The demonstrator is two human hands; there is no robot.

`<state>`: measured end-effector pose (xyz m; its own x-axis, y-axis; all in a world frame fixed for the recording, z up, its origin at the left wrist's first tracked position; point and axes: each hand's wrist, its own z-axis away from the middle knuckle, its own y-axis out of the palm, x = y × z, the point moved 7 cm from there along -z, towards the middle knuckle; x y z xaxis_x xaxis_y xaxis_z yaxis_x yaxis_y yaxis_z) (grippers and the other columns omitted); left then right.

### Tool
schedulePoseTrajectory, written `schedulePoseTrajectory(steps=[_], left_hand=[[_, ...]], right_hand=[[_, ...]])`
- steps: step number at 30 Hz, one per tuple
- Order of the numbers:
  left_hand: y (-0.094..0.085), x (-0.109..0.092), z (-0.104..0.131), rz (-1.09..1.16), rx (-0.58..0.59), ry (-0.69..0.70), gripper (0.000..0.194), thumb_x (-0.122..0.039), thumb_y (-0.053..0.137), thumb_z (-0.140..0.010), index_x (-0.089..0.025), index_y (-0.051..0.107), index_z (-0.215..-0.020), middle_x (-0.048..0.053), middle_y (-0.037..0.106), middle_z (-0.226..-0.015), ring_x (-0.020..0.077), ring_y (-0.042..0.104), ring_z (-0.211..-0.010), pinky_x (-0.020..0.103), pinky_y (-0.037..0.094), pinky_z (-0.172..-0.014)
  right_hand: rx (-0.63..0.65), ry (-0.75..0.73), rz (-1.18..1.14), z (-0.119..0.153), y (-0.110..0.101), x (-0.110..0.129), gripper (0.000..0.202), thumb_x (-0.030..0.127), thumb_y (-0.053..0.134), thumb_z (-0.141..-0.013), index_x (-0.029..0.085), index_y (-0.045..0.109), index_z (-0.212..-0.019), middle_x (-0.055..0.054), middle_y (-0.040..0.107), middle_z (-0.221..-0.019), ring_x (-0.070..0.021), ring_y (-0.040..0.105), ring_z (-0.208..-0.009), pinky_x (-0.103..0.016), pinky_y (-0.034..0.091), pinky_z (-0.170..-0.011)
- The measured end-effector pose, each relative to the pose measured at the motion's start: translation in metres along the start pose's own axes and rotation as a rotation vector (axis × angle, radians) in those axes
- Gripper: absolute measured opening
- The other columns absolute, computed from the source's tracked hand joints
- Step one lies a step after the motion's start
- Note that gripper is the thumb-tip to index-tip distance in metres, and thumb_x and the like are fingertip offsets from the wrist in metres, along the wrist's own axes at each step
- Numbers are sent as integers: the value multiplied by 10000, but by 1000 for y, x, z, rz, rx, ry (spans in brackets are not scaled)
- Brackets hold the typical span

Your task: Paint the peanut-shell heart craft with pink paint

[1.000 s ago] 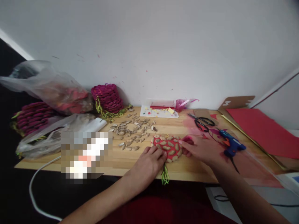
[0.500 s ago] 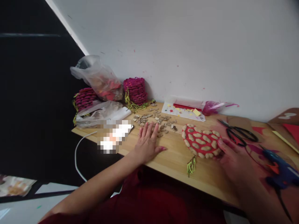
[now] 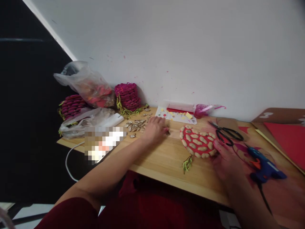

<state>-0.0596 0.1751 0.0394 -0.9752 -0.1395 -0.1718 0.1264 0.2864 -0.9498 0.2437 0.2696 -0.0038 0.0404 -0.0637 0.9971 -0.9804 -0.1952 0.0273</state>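
Observation:
A red heart-shaped piece point(image 3: 197, 143) covered with rows of peanut shells lies over the wooden table, a green-yellow tassel point(image 3: 187, 163) hanging from its lower left. My right hand point(image 3: 225, 156) grips its right edge between thumb and fingers. My left hand point(image 3: 154, 129) rests low on the tabletop, its fingers curled and partly blurred. Beside them is a small scatter of shell bits point(image 3: 168, 131), and whatever the fingers may hold is hidden. Loose peanut shells point(image 3: 135, 125) lie in a heap left of that hand.
Black-handled scissors point(image 3: 226, 133) and a blue glue gun point(image 3: 267, 165) lie at the right, near red sheets point(image 3: 286, 143). Along the wall stand a pink cup point(image 3: 200, 110), a sheet with stars point(image 3: 175, 117), purple woven rolls point(image 3: 128, 97) and plastic bags point(image 3: 88, 86). A blurred-out phone point(image 3: 107, 144) lies left.
My left hand has gone from lying flat with spread fingers to curled, farther forward among the shells. The right hand still holds the heart-shaped piece. The view has turned slightly right.

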Motion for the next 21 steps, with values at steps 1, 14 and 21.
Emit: schedulePoseTrajectory(steps=[1,14,21], left_hand=[[4,-16,-3,24,5,109,495,-393,570,-1059,-130,584,-1478,197,625,-1539,317,519,-1487,475,318,-1294],[-6,52,-32,-159,-17,-53,284,-96,450,-1030,-110,716,-1131,232,722,-1191,345,627,-1215,539,404,-1159],[-7,37,-35,-134,32,20,234,-166,525,-1049,-152,721,-1176,167,726,-1253,290,618,-1244,432,462,-1110]], right_hand=[[-25,60,-63,0,1,-2,214,518,790,-784,325,754,-869,-45,792,-893,-227,731,-694,-356,613,-533],[-50,163,-167,2,4,-12,179,434,824,-780,321,790,-914,-50,817,-937,-263,770,-757,-400,672,-605],[-16,118,-202,-4,1,-14,208,382,848,-776,278,794,-948,-59,829,-951,-270,798,-835,-378,711,-698]])
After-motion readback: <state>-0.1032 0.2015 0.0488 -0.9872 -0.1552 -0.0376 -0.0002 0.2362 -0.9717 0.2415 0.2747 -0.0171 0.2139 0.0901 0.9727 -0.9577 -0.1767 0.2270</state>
